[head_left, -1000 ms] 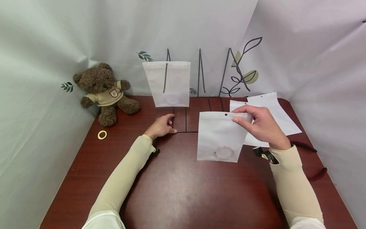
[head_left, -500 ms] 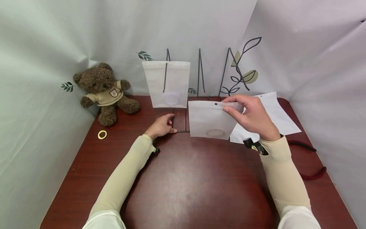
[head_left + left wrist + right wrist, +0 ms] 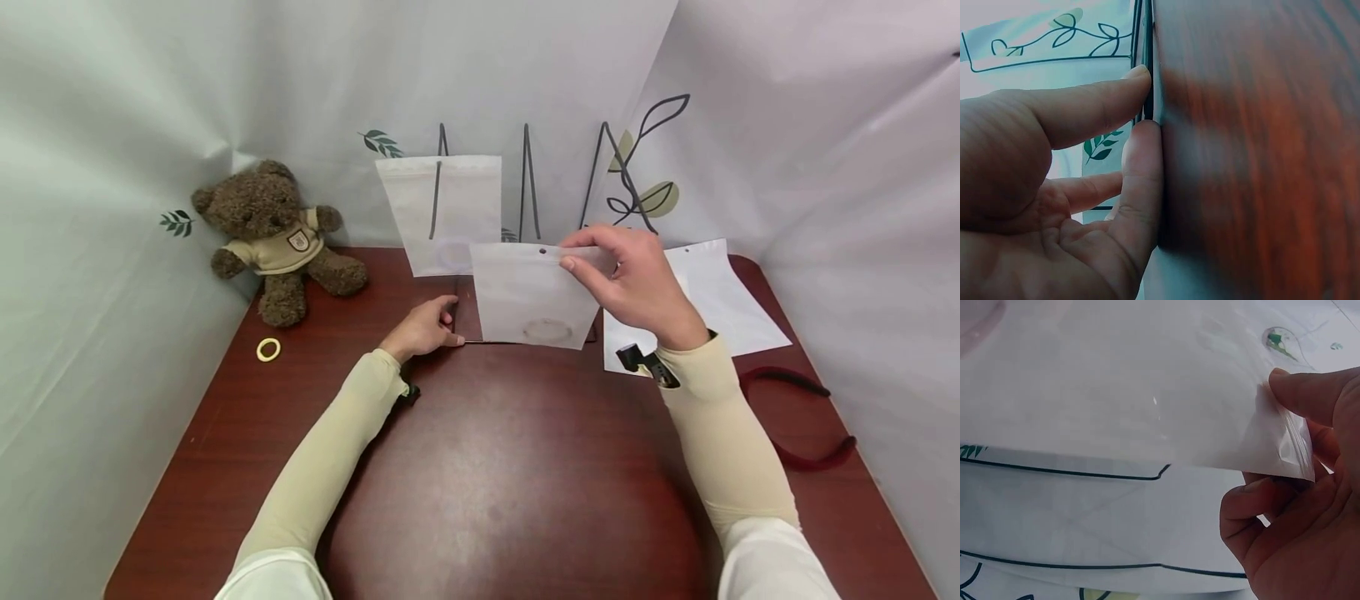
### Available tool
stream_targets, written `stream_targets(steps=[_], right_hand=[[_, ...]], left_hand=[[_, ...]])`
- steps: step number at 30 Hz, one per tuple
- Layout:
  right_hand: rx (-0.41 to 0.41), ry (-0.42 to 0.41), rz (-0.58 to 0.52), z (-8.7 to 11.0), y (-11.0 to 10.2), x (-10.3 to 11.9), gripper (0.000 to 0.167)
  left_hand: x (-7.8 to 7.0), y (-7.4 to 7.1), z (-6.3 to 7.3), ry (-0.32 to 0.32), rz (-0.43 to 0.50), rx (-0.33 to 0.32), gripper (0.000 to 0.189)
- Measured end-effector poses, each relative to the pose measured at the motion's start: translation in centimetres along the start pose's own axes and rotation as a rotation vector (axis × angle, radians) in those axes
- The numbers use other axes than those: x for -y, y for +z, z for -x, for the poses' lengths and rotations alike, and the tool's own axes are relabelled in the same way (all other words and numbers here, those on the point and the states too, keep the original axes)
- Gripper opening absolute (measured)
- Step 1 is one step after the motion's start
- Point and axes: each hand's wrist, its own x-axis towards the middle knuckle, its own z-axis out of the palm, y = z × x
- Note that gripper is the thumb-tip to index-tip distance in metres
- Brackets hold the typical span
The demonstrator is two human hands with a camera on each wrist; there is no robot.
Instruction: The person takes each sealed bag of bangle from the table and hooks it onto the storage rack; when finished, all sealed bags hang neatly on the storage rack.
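Note:
A white resealable bag [image 3: 525, 292] with a punched hole hangs upright from my right hand [image 3: 637, 279], whose thumb and fingers pinch its top right corner. Through its lower part shows a faint ring shape. A similar white bag [image 3: 450, 200] hangs on the left hook of a black wire rack [image 3: 527, 179]; the held bag overlaps its lower right in the head view. My left hand [image 3: 422, 330] holds the front left corner of the rack's base, thumb on the wire [image 3: 1149, 94] in the left wrist view.
White bags [image 3: 720, 292] lie at the back right, partly behind the right hand. A dark red headband [image 3: 813, 460] rests near the right edge. At the left are a yellow ring [image 3: 268, 350] and a teddy bear [image 3: 273, 233]. White curtains enclose the table [image 3: 480, 467].
My right hand has carried the bag left and away from me, in front of the rack. My left hand stays at the rack's base. The hanging bag has swayed slightly.

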Motion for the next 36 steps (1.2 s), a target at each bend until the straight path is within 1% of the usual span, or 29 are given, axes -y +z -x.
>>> stream_targets(steps=[3,9,12,15,18,22,25,30,36], right_hand=[[-0.004,-0.001,0.007,-0.5,0.1,0.1,0.010],[-0.038,0.032,0.022,-1.1,0.4,-0.1,0.010],[-0.039,0.049,0.033,-1.5,0.5,-0.3,0.011],[-0.039,0.069,0.046,-1.9,0.7,-0.7,0.012],[-0.040,0.086,0.055,-2.4,1.0,-1.2,0.013],[-0.044,0.102,0.055,-3.2,1.4,-1.7,0.015],[-0.054,0.106,0.049,-3.8,1.5,-2.1,0.016],[-0.065,0.110,0.047,-4.9,1.8,-2.8,0.016],[-0.081,0.141,0.061,-6.0,2.1,-3.7,0.018]], left_hand=[[0.0,0.0,0.0,0.004,0.000,0.001,0.087],[0.0,0.1,-0.1,0.004,-0.020,0.007,0.086],[-0.1,0.1,-0.1,0.005,-0.025,0.006,0.086],[-0.2,0.1,-0.1,0.007,-0.023,0.008,0.086],[-0.1,0.0,-0.1,0.008,-0.003,0.012,0.087],[0.2,-0.1,-0.2,0.008,0.016,0.015,0.087],[0.3,-0.1,-0.2,0.010,0.014,0.012,0.087],[0.0,-0.1,0.0,0.006,0.010,0.006,0.087],[-0.3,0.0,0.1,0.002,-0.007,0.001,0.085]])
